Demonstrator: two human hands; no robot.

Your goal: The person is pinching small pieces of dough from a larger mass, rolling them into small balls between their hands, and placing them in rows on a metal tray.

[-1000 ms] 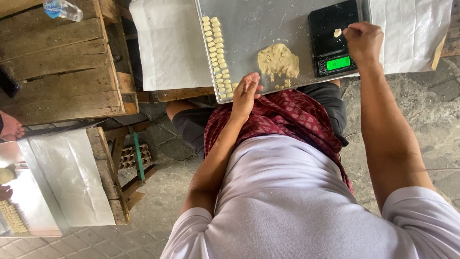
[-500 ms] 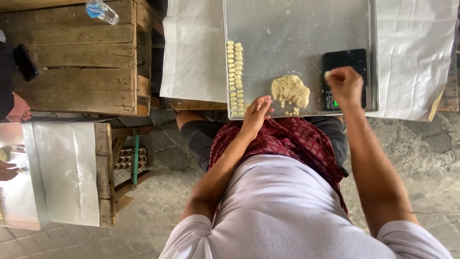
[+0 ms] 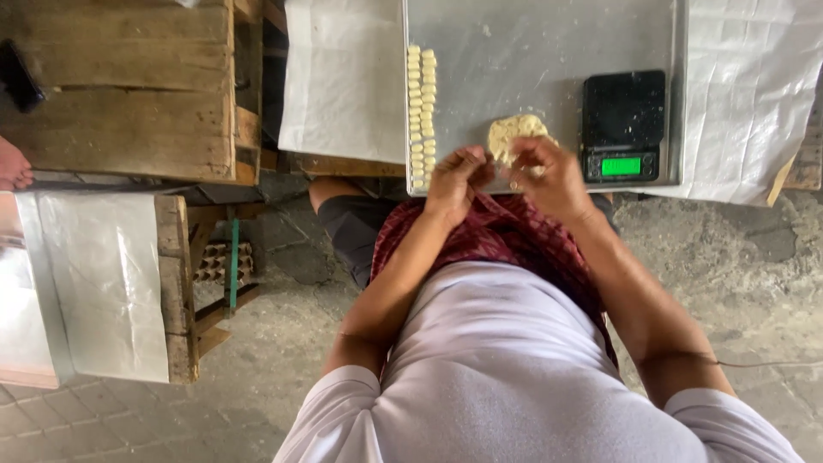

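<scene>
At far left, upper edge: weathered brown wooden plank table [image 3: 129, 94]; a dark flat object lies on its left end, kind not discernible.
Far left, mid-height: part of another person's hand [image 3: 13, 165] shows at the frame edge, apart from the wearer's hands.
Lower left: second wooden bench covered with a translucent white plastic sheet [image 3: 94, 283]; grey paved floor beneath.
Centre left, top: white woven sack cloth [image 3: 343, 77] spread over the work surface, running under the tray.
Tray: large flat grey metal baking tray [image 3: 531, 51], near edge just in front of the wearer's lap.
Tray, left side: two straight columns of small pale cream dough pieces [image 3: 421, 111], packed side by side along the left rim.
Left hand: left hand [image 3: 456, 178] at the tray's near edge, just right of the columns; fingers curled together, tips close against the right hand. Whether a piece is pinched between them cannot be told.
Dough: pale yellow lump of raw dough [image 3: 513, 133] on the tray, centre near edge, between the columns and the scale.
Right hand: right hand [image 3: 549, 176] laid over the lump's near side, fingers bent and touching the dough; grip partly hidden.
Right of dough: small black digital kitchen scale with a lit green display [image 3: 624, 120], standing on the tray's right side, near but apart from the right hand.
Foreground: wearer's white shirt and dark red patterned cloth over the lap.
</scene>
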